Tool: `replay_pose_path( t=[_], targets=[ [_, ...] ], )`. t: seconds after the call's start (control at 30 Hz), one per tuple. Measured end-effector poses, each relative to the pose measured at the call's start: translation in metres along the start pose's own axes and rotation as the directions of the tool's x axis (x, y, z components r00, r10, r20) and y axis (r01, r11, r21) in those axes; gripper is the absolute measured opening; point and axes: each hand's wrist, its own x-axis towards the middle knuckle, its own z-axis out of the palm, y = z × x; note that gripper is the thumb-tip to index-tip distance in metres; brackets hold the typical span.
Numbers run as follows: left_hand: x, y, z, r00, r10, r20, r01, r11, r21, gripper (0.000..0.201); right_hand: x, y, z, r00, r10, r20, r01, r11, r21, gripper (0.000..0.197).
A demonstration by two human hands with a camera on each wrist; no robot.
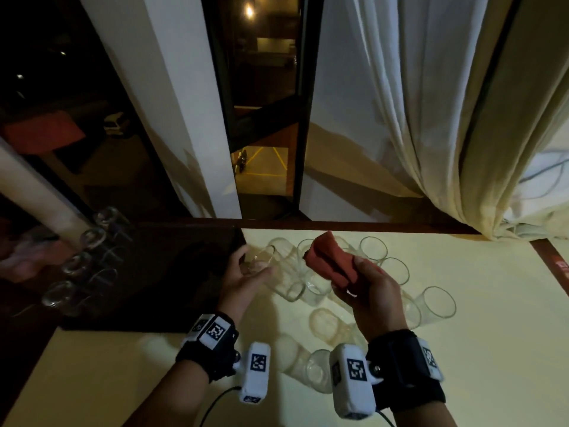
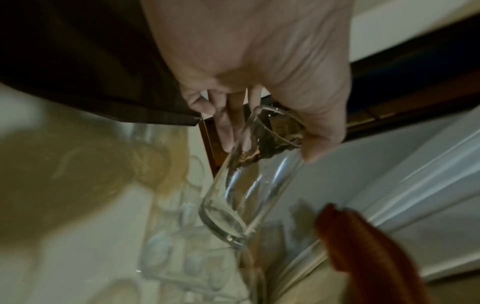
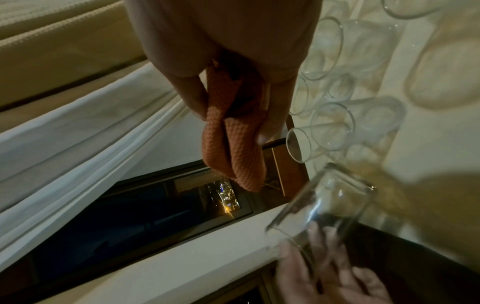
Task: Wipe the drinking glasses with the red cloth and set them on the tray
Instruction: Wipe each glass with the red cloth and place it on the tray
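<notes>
- Nearest to us, both wrists carry black straps with white marker blocks (image 1: 255,372), above a pale yellow table (image 1: 462,349).
- We see loose glasses (image 1: 320,369) lying on their sides across the table, in front of and to the right of the hands, many touching one another.
- The right hand (image 1: 371,295) holds the folded red cloth (image 1: 331,260) pinched between thumb and fingers, raised above the lying glasses.
- The left hand (image 1: 246,280) grips one glass (image 2: 249,183), thumb on one side and fingers on the other, tilted in the air just beside the cloth and near the right edge of the tray.
- To the left lies the dark tray (image 1: 160,272); we count a row of glasses (image 1: 74,263) standing along its left side.
- Farthest from us hang pale curtains (image 1: 431,118) and a dark window (image 1: 264,87) with lights outside.
</notes>
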Motion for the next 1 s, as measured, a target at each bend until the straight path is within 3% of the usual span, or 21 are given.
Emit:
replay_pose_path(
  t=[0.13,0.23,0.33,0.47,0.57,0.63,0.8,0.87,1.0],
  targets=[
    [-0.032,0.024,0.0,1.0,-0.011,0.008,0.012,0.973,-0.232,0.05,-0.014,0.015,0.015,0.997,0.027,0.078,-0.029,0.999,0.02,0.015],
    [-0.048,0.039,0.004,0.992,-0.061,0.11,0.097,0.925,-0.368,0.056,-0.024,0.022,0.024,0.985,0.032,0.172,-0.049,0.995,0.093,0.009],
    [-0.058,0.046,0.006,0.978,-0.103,0.18,0.161,0.926,-0.343,0.063,-0.033,0.027,0.03,0.958,0.025,0.285,-0.05,0.996,0.08,0.016],
    [-0.068,0.055,0.002,0.973,-0.105,0.207,0.167,0.936,-0.311,0.076,-0.04,0.032,0.033,0.951,0.013,0.31,-0.004,1.0,-0.031,0.032],
    [-0.075,0.061,-0.004,0.973,-0.054,0.224,0.111,0.961,-0.254,0.066,-0.04,0.034,0.031,0.948,0.02,0.316,0.007,0.996,-0.085,0.057],
    [-0.079,0.064,-0.006,0.969,-0.027,0.246,0.078,0.976,-0.203,0.062,-0.041,0.031,0.032,0.94,0.036,0.339,0.009,0.991,-0.131,0.062],
    [-0.082,0.068,-0.009,0.963,-0.025,0.268,0.053,0.994,-0.096,0.04,-0.042,0.024,0.039,0.906,0.085,0.414,0.027,0.966,-0.257,0.059],
    [-0.082,0.071,-0.008,0.957,-0.02,0.289,0.05,0.994,-0.095,0.049,-0.041,0.025,0.041,0.918,0.09,0.387,0.018,0.964,-0.266,0.059],
    [-0.079,0.072,-0.008,0.959,-0.028,0.283,0.061,0.992,-0.109,0.069,-0.042,0.029,0.047,0.929,0.072,0.363,0.043,0.954,-0.298,0.024]
  ],
)
